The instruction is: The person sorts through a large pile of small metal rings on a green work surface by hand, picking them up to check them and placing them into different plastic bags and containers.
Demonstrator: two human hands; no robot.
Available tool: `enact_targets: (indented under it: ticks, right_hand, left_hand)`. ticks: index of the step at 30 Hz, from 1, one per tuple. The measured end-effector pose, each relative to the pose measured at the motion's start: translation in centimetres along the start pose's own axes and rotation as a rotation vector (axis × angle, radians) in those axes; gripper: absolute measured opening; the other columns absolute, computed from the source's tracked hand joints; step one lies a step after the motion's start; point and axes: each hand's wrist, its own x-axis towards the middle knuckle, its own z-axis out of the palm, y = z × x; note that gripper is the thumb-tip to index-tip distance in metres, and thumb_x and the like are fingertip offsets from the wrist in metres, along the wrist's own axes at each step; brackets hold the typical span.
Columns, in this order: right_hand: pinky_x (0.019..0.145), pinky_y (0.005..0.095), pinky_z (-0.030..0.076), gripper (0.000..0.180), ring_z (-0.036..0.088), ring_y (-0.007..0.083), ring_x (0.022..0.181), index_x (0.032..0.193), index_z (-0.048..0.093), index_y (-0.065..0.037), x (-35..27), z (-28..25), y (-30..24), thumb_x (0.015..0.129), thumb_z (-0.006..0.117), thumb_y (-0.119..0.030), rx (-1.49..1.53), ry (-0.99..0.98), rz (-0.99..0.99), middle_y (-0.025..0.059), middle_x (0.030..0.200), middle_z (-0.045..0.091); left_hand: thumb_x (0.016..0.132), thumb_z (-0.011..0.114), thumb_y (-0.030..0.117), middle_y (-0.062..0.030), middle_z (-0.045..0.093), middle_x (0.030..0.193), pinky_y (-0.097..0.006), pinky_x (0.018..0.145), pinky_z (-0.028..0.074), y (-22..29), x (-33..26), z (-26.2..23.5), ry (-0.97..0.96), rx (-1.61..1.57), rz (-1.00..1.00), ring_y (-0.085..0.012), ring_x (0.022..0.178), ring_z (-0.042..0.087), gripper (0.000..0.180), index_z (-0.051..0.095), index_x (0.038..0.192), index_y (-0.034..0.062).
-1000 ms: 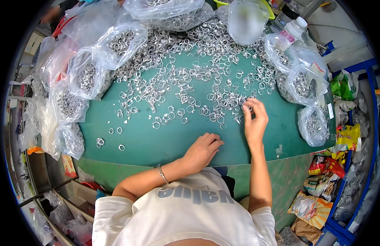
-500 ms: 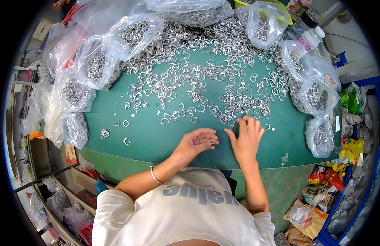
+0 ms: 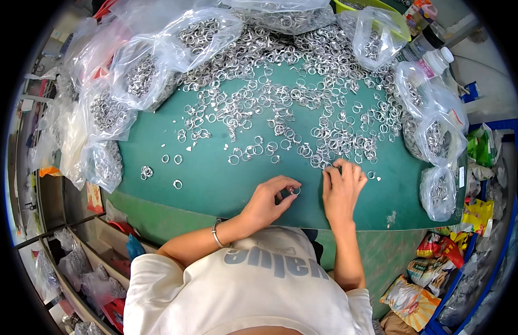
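Note:
My left hand (image 3: pixel 267 202) is closed, with a silver ring (image 3: pixel 294 191) pinched between the thumb and fingers above the green table (image 3: pixel 225 187). To its right, my right hand (image 3: pixel 344 192) has its fingers curled down at the near edge of a loose cluster of silver rings (image 3: pixel 320 156). Thumb and forefinger come together there; what is between them, if anything, is too small to make out. A few single rings (image 3: pixel 177 184) lie apart on the left side of the table.
A dense heap of rings (image 3: pixel 259 47) covers the far side. Clear plastic bags of rings (image 3: pixel 102 164) line the left rim, and more bags (image 3: pixel 437 192) stand on the right beside a white bottle (image 3: pixel 437 60). A yellow-green basket (image 3: pixel 401 22) sits at the far right.
My left hand has closed and now shows a ring at its fingertips. The thumb and fingers of my right hand have drawn together by the cluster. The whole view has shifted slightly.

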Motion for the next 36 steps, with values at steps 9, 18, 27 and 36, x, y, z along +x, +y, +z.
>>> enact_targets:
  ticks: [9,18,27,36]
  right_hand:
    - [0.078,0.0374,0.037,0.002,0.052,0.0275,0.088,0.083,0.061,-0.003,1.0,-2.1,0.8,0.081,0.063,-0.003,0.173,0.008,0.138,0.0074,0.091,0.060]
    - [0.077,0.0364,0.039,0.006,0.054,0.0273,0.086,0.084,0.064,-0.003,-1.1,-1.3,-3.5,0.078,0.067,-0.003,0.350,-0.235,0.041,0.0089,0.085,0.061]
    - [0.085,0.0422,0.037,0.030,0.049,0.0291,0.102,0.107,0.061,-0.004,3.9,0.7,-2.9,0.078,0.069,-0.010,0.131,-0.066,-0.040,0.0093,0.112,0.055]
    - [0.085,0.0410,0.036,0.022,0.051,0.0266,0.100,0.101,0.061,-0.006,3.4,0.6,-0.3,0.080,0.065,-0.006,-0.009,0.073,0.022,0.0066,0.103,0.058]
  left_hand:
    - [0.084,0.062,-0.005,-0.0095,0.066,0.106,-0.028,0.072,0.050,-1.2,-0.2,0.3,0.037,-0.149,0.045,-0.0171,0.089,0.063,0.035,0.059,0.119,0.0016]
    - [0.078,0.066,-0.002,-0.0144,0.058,0.114,-0.037,0.086,0.046,-2.2,-0.4,0.1,0.061,0.218,0.328,-0.0318,0.102,0.054,0.044,0.056,0.120,0.0020]
    - [0.078,0.067,0.007,-0.0131,0.052,0.113,-0.042,0.086,0.040,-1.7,0.2,1.6,0.016,0.485,0.390,-0.0302,0.102,0.049,0.031,0.060,0.108,0.0020]
    - [0.079,0.064,0.003,-0.0115,0.056,0.110,-0.039,0.086,0.040,-4.3,-1.3,0.9,-0.029,0.406,0.543,-0.0278,0.103,0.053,0.024,0.062,0.103,0.0017]
